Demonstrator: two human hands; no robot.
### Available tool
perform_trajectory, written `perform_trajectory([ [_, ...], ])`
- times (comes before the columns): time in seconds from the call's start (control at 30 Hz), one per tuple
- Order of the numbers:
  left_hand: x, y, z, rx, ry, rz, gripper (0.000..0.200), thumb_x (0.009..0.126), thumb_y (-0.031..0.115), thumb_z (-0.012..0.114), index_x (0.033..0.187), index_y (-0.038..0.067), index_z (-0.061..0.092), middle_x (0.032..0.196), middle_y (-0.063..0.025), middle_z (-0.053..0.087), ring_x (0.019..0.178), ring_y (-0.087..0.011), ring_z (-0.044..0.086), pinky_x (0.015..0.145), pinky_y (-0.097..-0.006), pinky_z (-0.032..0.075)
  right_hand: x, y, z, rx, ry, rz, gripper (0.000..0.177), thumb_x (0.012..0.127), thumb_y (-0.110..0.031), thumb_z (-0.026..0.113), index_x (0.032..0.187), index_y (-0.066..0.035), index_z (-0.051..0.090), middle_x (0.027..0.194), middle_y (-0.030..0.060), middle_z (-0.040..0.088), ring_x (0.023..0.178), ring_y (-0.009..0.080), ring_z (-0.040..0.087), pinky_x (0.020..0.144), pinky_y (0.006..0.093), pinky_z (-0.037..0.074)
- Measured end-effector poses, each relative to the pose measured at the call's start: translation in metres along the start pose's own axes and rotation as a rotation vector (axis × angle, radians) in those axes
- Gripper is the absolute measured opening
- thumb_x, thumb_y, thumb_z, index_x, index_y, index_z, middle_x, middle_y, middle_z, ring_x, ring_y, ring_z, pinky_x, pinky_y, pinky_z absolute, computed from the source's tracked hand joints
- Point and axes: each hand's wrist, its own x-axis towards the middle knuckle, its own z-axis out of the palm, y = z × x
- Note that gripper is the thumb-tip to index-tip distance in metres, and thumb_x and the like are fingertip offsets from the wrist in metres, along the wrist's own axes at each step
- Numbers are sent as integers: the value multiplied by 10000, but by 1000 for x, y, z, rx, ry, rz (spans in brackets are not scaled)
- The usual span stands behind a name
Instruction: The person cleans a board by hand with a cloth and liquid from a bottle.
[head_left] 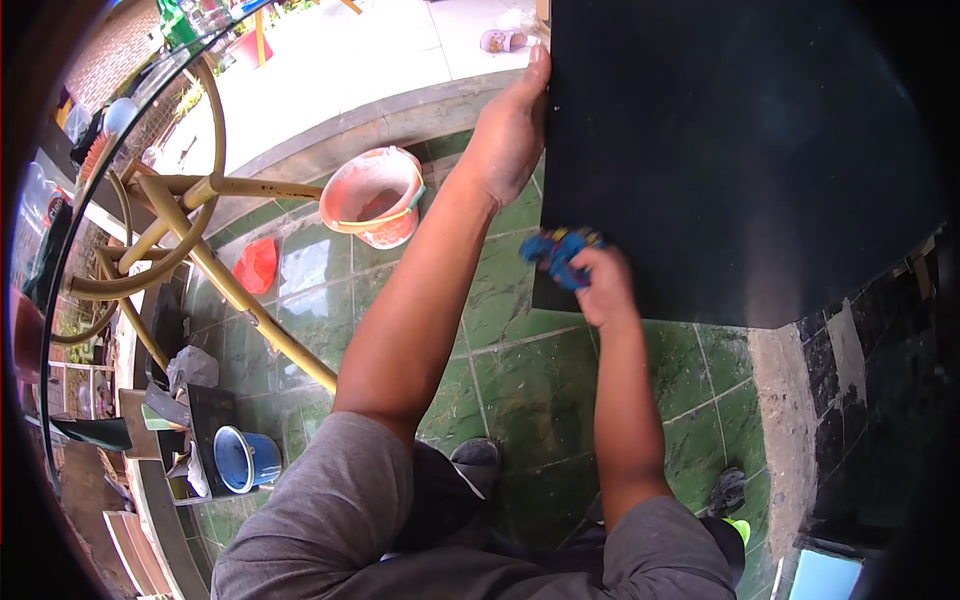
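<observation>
A large black panel point(720, 150) fills the upper right, its flat dark face turned toward me. My left hand point(510, 135) grips the panel's left edge, with the thumb pointing up along it and the other fingers mostly hidden. Lower down, my right hand point(605, 285) is closed around a bunched blue cloth point(565, 255) with some patterned colour on it. The cloth is at the panel's lower left corner, over its face. Slight blur covers the right hand.
Green tiles point(530, 390) make up the floor. A pinkish, stained bucket point(390, 235) stands left of my left forearm, near a red scrap point(256, 266). Yellow tubular legs point(210, 265) support a glass tabletop at left. A blue bucket point(262, 460) sits lower left; a sandal point(500, 41) lies beyond.
</observation>
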Motion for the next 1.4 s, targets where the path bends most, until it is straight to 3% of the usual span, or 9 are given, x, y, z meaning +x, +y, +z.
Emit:
perform_trajectory([
  [0.17,1,-2,4,-38,14,29,651,1095,504,383,1519,12,425,1533,-109,476,1403,-209,442,1188,-362,317,0,-58,-34,304,-225,4,244,756,-41,513,926,52,661,1033,209,732,909,352,738,683,367,617],
  [0.27,0,4,7,-48,5,21,648,1095,504,381,1508,9,441,1518,-113,492,1387,-212,460,1180,-360,328,10,25,-58,146,41,79,77,727,-47,573,770,-1,618,803,116,666,688,264,670,656,375,606],
  [0.4,-1,1,6,-26,31,38,652,1095,503,384,1493,-9,452,1497,-119,513,1370,-215,480,1170,-358,342,47,203,-147,171,529,270,105,755,-91,625,844,-40,645,808,71,634,659,220,623,590,369,488],
  [0.47,0,1,7,-30,39,46,649,1096,497,384,1484,-18,458,1488,-120,520,1363,-216,486,1167,-358,345,40,203,-156,-28,646,255,129,727,-88,629,848,-50,654,838,74,647,732,223,655,642,366,510],
  [0.7,12,-12,-1,-93,-6,133,570,1120,378,359,1529,-19,375,1562,-103,424,1436,-199,384,1217,-357,258,-15,-27,-102,370,479,-158,217,665,-2,527,853,-25,632,845,80,664,749,232,672,727,348,583],
  [0.8,14,-11,2,-129,7,136,551,1127,324,341,1570,-2,310,1603,-94,379,1476,-193,339,1243,-359,221,-21,-40,-126,348,411,-76,145,702,-23,545,831,-35,611,812,57,648,736,230,672,682,386,603],
  [1.0,4,-7,6,-5,35,112,545,1118,402,355,1512,30,410,1534,-78,471,1406,-215,437,1198,-391,299,43,194,-224,-92,776,293,93,733,-121,619,824,-103,623,790,34,603,627,191,541,631,356,509],
  [1.1,1,-6,6,-50,25,111,535,1118,389,364,1508,25,411,1533,-80,472,1398,-220,443,1202,-388,290,36,185,-213,-334,631,347,162,725,-101,578,864,-33,623,826,78,615,752,248,676,706,408,591],
  [1.4,11,-13,8,-27,119,178,503,1120,358,378,1485,16,428,1524,-82,477,1394,-211,436,1209,-381,274,-11,-51,-88,234,340,-150,260,711,-41,500,922,41,627,879,145,686,757,304,695,689,379,602],
])
